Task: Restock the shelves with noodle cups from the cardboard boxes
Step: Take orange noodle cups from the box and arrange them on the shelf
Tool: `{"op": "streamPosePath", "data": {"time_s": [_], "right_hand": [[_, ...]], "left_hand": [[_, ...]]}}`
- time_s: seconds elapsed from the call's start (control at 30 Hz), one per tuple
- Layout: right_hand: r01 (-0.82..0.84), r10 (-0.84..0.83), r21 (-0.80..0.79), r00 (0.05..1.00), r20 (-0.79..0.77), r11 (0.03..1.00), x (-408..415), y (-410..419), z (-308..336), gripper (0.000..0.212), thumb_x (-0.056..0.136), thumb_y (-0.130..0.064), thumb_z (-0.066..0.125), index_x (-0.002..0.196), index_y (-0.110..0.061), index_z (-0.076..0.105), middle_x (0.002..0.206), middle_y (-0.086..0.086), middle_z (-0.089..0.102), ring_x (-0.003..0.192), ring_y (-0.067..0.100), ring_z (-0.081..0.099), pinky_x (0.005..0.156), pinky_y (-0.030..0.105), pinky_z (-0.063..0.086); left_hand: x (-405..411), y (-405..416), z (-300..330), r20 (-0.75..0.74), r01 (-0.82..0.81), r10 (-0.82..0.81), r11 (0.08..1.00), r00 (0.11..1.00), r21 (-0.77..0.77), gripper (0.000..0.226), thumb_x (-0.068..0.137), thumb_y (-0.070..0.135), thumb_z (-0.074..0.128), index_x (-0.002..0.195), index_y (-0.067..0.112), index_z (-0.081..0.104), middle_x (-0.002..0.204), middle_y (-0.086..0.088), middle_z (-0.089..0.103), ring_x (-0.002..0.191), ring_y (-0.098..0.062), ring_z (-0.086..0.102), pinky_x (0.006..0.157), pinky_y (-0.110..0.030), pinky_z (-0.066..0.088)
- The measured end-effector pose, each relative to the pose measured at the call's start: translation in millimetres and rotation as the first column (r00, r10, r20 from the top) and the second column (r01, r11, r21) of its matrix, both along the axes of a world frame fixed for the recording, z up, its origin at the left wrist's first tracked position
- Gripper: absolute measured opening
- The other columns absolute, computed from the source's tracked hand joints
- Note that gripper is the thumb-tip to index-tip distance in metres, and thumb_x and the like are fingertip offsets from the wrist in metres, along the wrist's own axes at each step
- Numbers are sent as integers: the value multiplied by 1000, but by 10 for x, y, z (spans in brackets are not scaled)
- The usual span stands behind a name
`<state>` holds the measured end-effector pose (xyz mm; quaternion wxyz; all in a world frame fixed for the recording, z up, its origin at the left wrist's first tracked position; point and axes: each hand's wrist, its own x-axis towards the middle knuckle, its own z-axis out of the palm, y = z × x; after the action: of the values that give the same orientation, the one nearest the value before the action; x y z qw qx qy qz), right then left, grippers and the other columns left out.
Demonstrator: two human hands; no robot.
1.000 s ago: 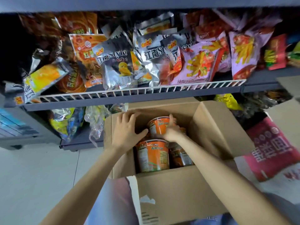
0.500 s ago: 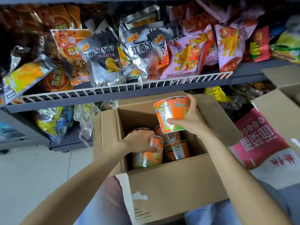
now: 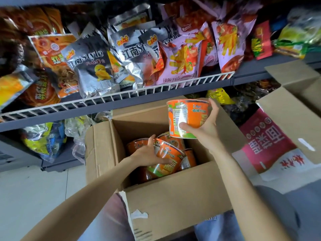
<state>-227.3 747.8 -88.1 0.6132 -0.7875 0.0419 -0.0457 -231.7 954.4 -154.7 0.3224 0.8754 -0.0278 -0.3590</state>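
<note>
The right hand [image 3: 203,126] holds an orange round noodle cup with a green band at its base [image 3: 186,120] above the open brown cardboard box [image 3: 173,202]. The thumb lies across the cup's near side low down, and the fingers curl round its far side up to the rim at 1 o'clock. The cup is upright, tipped slightly, and clear of the box.

The left hand [image 3: 149,153] reaches into the box and grips a second orange noodle cup [image 3: 167,158], which lies tilted on the cups beneath. The thumb points to 12 o'clock along the cup's lid edge, and the fingers are spread under its side toward 3 o'clock. More orange cups [image 3: 175,140] sit packed below and behind it inside the box.

At 12 o'clock of the box runs a grey shelf with a white wire rail [image 3: 121,96], full of silver, orange and pink snack bags [image 3: 92,66]. At 3 o'clock stands another cardboard box with a pink printed panel [image 3: 265,140].
</note>
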Motion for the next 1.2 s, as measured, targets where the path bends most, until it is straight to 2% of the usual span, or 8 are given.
{"op": "streamPosePath", "data": {"time_s": [0.3,0.47,0.6,0.7,0.8,0.97,1.1,1.2], "right_hand": [[3,-17,100,990,138,995,-13,5,294,109,65,-19,87,142,-36,12,128,-11,43,104,-5,55,75,14,48],[-76,22,144,937,348,987,87,-10,980,113,60,-26,87,138,-42,8,128,-15,47,107,-7,56,89,17,47],[-123,0,215,868,497,969,340,57,1495,113,64,-23,83,146,-26,6,129,-20,44,109,-12,53,91,20,46],[-114,-55,264,828,559,958,541,107,1914,119,56,-48,86,145,-32,8,138,-7,44,120,1,52,98,29,45],[-165,-68,324,796,602,931,722,155,2330,117,48,-56,87,136,-45,10,139,2,48,121,13,55,102,41,45],[-163,-123,329,705,698,930,1037,231,2936,111,56,-43,84,136,-41,7,138,8,48,117,14,57,91,28,51],[-154,-121,292,663,739,944,1232,220,3258,106,66,-36,82,138,-42,5,142,4,42,118,8,53,89,24,51],[-158,-81,237,646,759,959,1372,281,3395,110,72,-27,82,145,-35,1,142,-4,34,118,2,49,96,31,49]], "left_hand": [[-53,114,400,434,-56,64,998,899,-31,108,46,57,85,131,36,22,119,-1,50,105,-23,58,93,-41,48],[-137,614,1213,776,-22,319,930,544,-367,106,46,58,83,132,38,24,130,19,44,118,-3,49,95,-20,42],[74,813,1969,874,98,418,887,247,-452,101,51,46,85,130,37,23,131,33,36,122,-2,46,100,-28,42],[316,836,2484,898,135,429,889,95,-439,99,52,48,84,128,44,21,134,20,37,124,-6,45,101,-29,42],[614,752,2887,877,85,471,874,95,-479,102,52,54,84,130,45,20,132,5,48,117,-10,54,98,-36,47],[1123,526,3428,687,103,678,688,259,-718,101,51,58,85,126,34,22,114,4,59,97,-10,65,92,-41,53],[1445,475,3642,739,150,650,724,179,-673,99,56,44,88,127,34,20,111,6,59,96,-6,65,90,-32,53],[1691,466,3588,767,72,595,777,240,-625,102,57,43,88,130,34,18,116,1,58,98,-11,65,90,-36,53]]}}
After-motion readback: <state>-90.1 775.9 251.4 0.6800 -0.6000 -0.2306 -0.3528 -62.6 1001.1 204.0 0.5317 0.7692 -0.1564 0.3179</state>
